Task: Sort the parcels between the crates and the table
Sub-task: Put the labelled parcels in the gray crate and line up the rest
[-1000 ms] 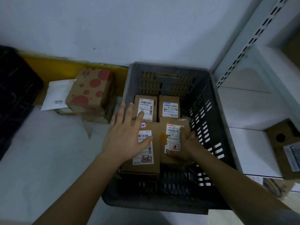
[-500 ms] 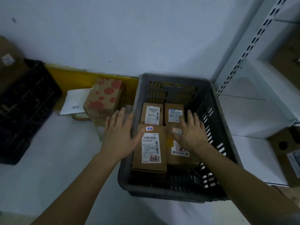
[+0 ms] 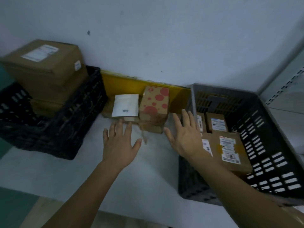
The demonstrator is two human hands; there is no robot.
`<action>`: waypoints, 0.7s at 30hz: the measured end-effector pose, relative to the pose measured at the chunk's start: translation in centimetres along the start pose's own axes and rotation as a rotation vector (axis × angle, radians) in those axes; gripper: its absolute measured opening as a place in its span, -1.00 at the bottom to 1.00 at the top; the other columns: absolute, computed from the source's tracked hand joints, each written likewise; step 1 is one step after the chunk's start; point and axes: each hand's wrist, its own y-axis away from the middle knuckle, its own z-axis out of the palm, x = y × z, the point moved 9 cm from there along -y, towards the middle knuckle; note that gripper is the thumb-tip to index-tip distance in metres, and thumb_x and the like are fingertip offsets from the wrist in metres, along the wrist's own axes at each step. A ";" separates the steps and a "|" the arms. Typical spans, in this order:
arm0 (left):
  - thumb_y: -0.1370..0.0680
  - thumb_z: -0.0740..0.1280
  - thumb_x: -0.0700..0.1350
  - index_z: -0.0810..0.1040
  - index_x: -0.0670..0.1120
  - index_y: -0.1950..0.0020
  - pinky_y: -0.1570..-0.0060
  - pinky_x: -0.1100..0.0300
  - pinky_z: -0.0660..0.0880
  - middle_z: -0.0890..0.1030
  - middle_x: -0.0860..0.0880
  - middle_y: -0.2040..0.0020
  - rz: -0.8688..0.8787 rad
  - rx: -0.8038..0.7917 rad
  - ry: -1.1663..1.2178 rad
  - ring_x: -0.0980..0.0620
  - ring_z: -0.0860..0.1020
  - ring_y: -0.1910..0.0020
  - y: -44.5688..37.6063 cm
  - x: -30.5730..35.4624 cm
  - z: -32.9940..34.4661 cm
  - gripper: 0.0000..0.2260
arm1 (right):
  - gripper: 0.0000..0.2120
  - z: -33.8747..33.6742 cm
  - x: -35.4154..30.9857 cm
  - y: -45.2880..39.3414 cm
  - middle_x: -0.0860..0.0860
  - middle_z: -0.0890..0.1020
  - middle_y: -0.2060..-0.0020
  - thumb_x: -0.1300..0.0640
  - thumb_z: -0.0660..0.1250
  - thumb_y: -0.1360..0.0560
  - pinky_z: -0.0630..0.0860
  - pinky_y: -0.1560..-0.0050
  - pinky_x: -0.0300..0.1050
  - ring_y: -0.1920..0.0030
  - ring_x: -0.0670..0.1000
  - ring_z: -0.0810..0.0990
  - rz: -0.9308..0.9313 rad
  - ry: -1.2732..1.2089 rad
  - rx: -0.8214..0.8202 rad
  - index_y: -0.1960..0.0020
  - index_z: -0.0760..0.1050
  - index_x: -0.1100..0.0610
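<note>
- Head view: the red-spotted parcel [image 3: 154,102] sits at the back of the white surface [image 3: 49,175], against the yellow strip [image 3: 128,81] under the wall, between the black crate [image 3: 54,129] and the grey crate [image 3: 269,145]. It rests on a lower brown box, so it is already one layer up.
- Its long axis looks to run away from me, toward the wall, with the short end face turned to me; the blur keeps me from being surer.
- Just left of it lies a white envelope [image 3: 125,105], flat, its printed line at the near edge.
- My left hand [image 3: 119,145] is above the surface with fingers straight and spread, grip wide, holding nothing. My right hand [image 3: 185,137] is likewise wide and empty, at the grey crate's near-left wall.
- Risks, as I judge them: taking the spotted parcel from one side only could slide it off the box beneath or knock the envelope. A loose strip of tape or string near its front could snag my fingers.
- My right forearm crosses the grey crate's rim and could catch it.
- Labelled brown parcels [image 3: 228,150] fill the grey crate; a large box [image 3: 44,69] tops the black one.
</note>
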 end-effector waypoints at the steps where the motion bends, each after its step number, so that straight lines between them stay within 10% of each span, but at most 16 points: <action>1: -0.67 0.01 0.38 0.08 0.02 -0.76 -0.65 -0.31 -0.04 0.07 -0.18 -0.75 -0.005 -0.008 0.002 -0.24 0.05 -0.71 0.0 -1.2 0.1 -0.26 | -0.23 0.6 -1.5 0.2 0.16 0.07 -0.75 -0.43 -0.03 -0.69 0.04 -0.71 0.27 -0.74 0.24 -0.03 -0.004 -0.003 -0.016 -0.74 0.14 -0.01; 21: -0.71 0.06 0.32 0.01 0.00 -0.77 -0.68 -0.27 -0.06 0.01 -0.14 -0.76 -0.134 -0.152 -0.064 -0.22 -0.03 -0.73 -10.0 -14.2 3.0 -0.29 | -0.21 17.6 -19.5 -13.2 0.28 -0.09 -0.74 -0.27 0.09 -0.74 -0.03 -0.71 0.25 -0.74 0.32 -0.13 -0.320 0.075 -0.271 -0.77 -0.05 0.17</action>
